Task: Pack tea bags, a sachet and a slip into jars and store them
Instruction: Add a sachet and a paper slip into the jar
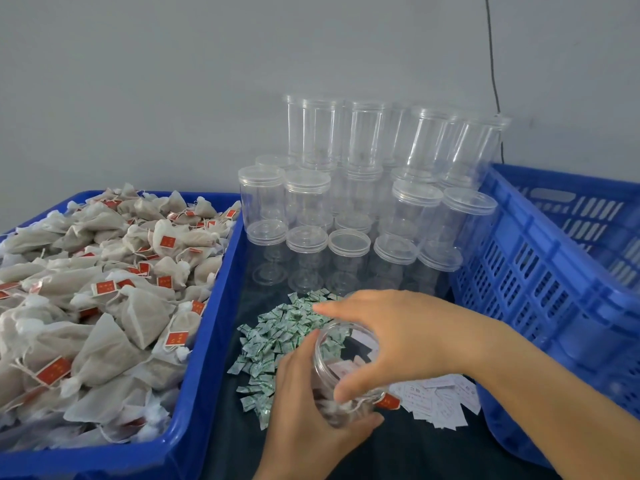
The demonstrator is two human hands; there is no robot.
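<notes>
The jar (341, 372) in work is a clear, thin-walled plastic one, tilted with its mouth toward the far side, over the dark table (398, 455) near its front edge. The left hand (304, 407) cups it from below and the side, fingers curled round the base. The right hand (391, 337) lies over the top, thumb and fingers curved round the wall near the mouth. Some tea bags seem to sit in the bottom already, with a red tag (388, 400) hanging at the rim, though the glare makes the count unclear.

It should handle as light and stiff but smooth and rather slippery; a hard squeeze would likely flex the wall. The safest hold is round the body with one hand under the base, much as now, leaving the mouth free.

The loose tea bags (104, 306) heaped in the blue tray (207, 341) at the table's left edge are soft mesh pouches, light and crushable, best pinched at the gathered neck or the string. The green sachets (277, 337) lie in a pile just beyond and left of the jar, small and slick, a fingertip pinch each. The paper slips (436, 403) lie just right of it, flimsy and prone to stick together. Empty lidded jars (346, 209) stand stacked toward the far edge, and a blue crate (540, 306) stands at the right edge.
</notes>
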